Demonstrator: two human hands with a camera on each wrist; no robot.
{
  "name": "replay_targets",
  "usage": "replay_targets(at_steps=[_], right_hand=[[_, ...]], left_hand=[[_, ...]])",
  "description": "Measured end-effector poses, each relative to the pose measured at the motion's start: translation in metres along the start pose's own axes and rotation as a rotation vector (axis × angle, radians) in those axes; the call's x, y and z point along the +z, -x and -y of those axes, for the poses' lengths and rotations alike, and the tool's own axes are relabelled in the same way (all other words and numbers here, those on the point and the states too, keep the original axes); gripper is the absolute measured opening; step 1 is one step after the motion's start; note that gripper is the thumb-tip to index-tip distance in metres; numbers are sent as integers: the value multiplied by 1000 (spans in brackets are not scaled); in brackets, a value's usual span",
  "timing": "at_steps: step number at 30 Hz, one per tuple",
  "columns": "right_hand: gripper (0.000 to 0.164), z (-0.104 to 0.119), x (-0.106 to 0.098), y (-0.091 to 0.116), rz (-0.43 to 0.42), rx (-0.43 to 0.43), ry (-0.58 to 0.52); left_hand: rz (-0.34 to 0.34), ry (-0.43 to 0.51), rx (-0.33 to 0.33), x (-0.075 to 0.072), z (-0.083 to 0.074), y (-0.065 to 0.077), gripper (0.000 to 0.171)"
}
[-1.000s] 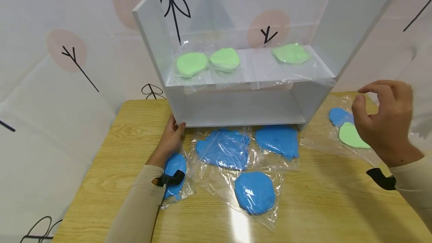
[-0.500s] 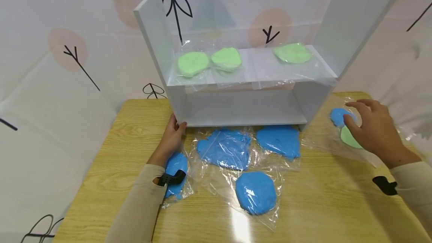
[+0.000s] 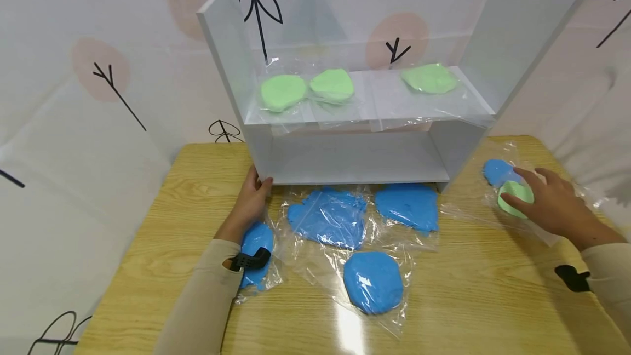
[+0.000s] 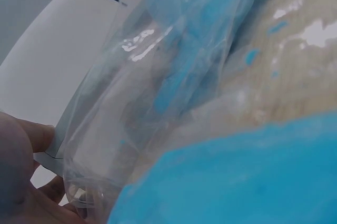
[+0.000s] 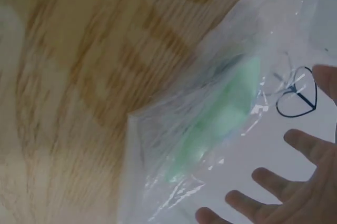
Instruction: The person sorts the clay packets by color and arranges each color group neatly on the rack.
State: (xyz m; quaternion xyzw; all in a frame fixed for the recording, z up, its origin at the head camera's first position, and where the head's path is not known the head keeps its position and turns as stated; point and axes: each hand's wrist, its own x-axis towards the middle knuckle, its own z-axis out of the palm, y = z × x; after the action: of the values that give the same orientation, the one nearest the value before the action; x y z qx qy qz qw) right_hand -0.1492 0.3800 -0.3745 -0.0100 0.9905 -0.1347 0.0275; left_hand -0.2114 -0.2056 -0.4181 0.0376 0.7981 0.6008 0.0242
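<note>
My left hand (image 3: 250, 201) grips the lower left corner of a white shelf unit (image 3: 360, 160), its thumb at the front edge and the other fingers around the side. The left wrist view shows the thumb (image 4: 39, 135) against the panel edge, beside a clear bag. At the right, my right hand (image 3: 557, 204) reaches over a clear bag holding a flat light-green piece (image 3: 515, 189) of soft, dough-like material. A blue piece (image 3: 498, 172) lies just behind it. The right wrist view shows spread fingers (image 5: 271, 182) near the bagged green piece (image 5: 226, 108), holding nothing.
Bagged green pieces (image 3: 283, 92) lie on the upper shelf board. Several bagged blue pieces (image 3: 373, 282) lie on the wooden table (image 3: 443, 311) in front of the unit, one under the left wrist. A patterned cloth (image 3: 98, 190) hangs behind.
My right hand has come down and slightly left to the green piece's bag, its fingers changing from a curled pose to spread. The left hand has kept its grip on the shelf unit.
</note>
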Motion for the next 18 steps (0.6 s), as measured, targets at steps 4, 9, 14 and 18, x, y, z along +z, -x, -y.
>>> replay_targets(at_steps=[4,9,14,18], right_hand=[[89,-9,4,-1,65,-52,-6],[98,-15,8,-4,124,-71,-19],[104,-22,11,-5,170,-58,-13],[102,-26,11,-4,185,-52,2]], left_hand=[[1,-4,2,-1,0,0,59],[1,-15,-16,-2,0,1,60],[6,-10,-10,-2,-2,1,60],[16,1,-22,-1,-4,1,60]])
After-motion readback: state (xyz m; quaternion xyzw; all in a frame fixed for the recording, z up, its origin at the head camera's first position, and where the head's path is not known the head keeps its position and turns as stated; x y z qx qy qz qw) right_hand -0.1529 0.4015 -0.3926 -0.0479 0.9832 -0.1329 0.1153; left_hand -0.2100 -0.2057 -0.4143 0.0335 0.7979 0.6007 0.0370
